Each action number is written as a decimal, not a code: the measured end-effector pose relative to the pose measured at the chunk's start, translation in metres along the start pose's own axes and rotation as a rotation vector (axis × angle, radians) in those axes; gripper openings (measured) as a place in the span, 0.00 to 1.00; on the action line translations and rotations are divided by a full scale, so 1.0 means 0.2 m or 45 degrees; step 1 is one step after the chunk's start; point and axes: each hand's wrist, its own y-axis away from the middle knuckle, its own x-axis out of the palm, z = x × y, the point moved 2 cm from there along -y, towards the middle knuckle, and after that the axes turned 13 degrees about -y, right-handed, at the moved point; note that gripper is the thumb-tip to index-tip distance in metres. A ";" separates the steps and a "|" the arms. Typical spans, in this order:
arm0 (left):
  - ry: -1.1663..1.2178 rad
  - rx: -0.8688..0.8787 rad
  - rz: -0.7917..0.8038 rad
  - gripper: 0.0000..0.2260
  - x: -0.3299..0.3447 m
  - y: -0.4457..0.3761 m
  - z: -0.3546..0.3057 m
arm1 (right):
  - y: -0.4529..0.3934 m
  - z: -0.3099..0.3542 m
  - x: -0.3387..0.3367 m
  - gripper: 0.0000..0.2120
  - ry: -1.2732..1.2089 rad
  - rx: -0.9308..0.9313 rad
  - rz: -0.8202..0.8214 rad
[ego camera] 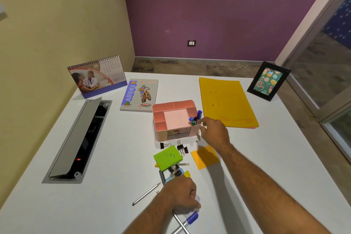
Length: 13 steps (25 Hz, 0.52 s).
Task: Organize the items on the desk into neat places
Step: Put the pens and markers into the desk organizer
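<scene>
Pink organiser (176,135): it stands in the middle of the table; standing pens (197,117) fill its front right compartment.
Right hand (215,134): my arm is stretched forward and the fingers are lightly bent at that compartment; whether they pinch a pen, I cannot tell from this view.
Left hand (180,194): close to the near edge, knuckles up, fingers curled around a bundle of loose pens (190,218).
Step, as I judge it: bringing pens one by one into the organiser.
To do it well: lower each pen upright, release it only when it is inside, and do not push the light box sideways.
Waiting: a pencil (146,194) and binder clips (182,148), toward the near edge.
</scene>
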 end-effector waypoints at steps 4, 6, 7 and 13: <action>-0.120 -0.130 0.111 0.16 0.12 0.07 -0.05 | 0.18 -0.08 0.05 0.16 -0.171 0.127 -0.040; -0.129 -0.177 0.116 0.14 0.17 0.10 -0.05 | 0.27 -0.14 0.08 0.16 -0.196 0.167 -0.034; -0.114 -0.189 0.105 0.14 0.20 0.11 -0.05 | 0.31 -0.16 0.08 0.16 -0.212 0.181 -0.031; -0.030 -0.287 0.016 0.10 0.28 0.15 -0.05 | 0.48 -0.25 0.11 0.13 -0.335 0.272 -0.017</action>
